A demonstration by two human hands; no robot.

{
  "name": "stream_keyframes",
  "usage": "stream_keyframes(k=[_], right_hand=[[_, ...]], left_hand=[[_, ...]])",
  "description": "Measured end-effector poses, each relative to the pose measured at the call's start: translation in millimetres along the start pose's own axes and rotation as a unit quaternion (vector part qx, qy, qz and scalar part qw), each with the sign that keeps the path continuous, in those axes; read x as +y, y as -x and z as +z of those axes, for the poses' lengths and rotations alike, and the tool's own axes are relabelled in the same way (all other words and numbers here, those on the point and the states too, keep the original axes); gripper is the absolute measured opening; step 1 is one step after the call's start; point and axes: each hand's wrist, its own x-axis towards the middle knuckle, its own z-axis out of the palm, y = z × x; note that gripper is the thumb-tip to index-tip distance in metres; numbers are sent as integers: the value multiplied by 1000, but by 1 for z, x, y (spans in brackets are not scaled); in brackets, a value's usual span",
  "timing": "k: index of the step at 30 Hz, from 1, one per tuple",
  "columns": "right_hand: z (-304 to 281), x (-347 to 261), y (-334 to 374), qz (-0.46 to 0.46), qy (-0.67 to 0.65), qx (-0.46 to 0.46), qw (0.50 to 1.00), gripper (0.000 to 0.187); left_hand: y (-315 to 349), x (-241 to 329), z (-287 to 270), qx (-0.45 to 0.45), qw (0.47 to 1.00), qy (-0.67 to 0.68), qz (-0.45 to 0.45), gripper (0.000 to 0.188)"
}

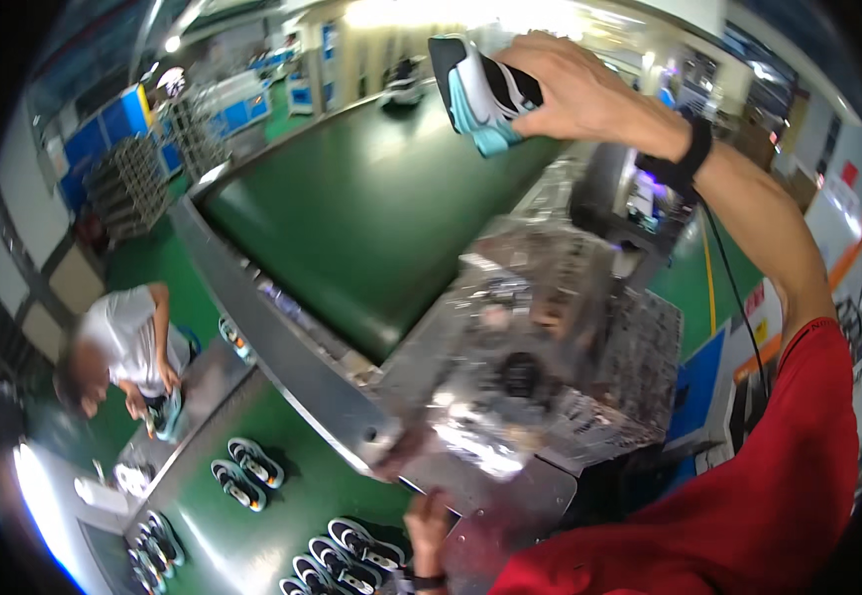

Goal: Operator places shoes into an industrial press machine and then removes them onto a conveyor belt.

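Note:
Raised over the far right part of the green conveyor belt [351, 208], my right hand [574, 84] is closed around a sneaker [465, 84]. The shoe is white, black and light teal, tilted with one end pointing up. A dark band circles that wrist. Low in the view, my left hand [428, 526] is by the metal corner of the conveyor frame. Its fingers are blurred, so whether they hold anything does not show. Several similar sneakers [351, 543] stand in a row on a lower green belt just left of it.
A machine box wrapped in shiny clear plastic [520, 347] stands between my arms. Another person [128, 342] works on a shoe at the left. More sneakers [247, 471] sit on the lower belt. One dark shoe [403, 84] is at the upper belt's far end.

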Motion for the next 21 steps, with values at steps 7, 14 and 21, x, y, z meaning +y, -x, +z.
stream_keyframes(k=[7,14,21], right_hand=[[-187,-53,220,306,-218,-10,927,37],[-259,-139,410,563,-141,8,814,46],[-346,-268,595,716,-174,335,588,68]], left_hand=[[68,160,217,-465,838,285,-20,71],[101,238,386,-516,802,255,158,67],[266,213,513,-607,709,64,353,40]])
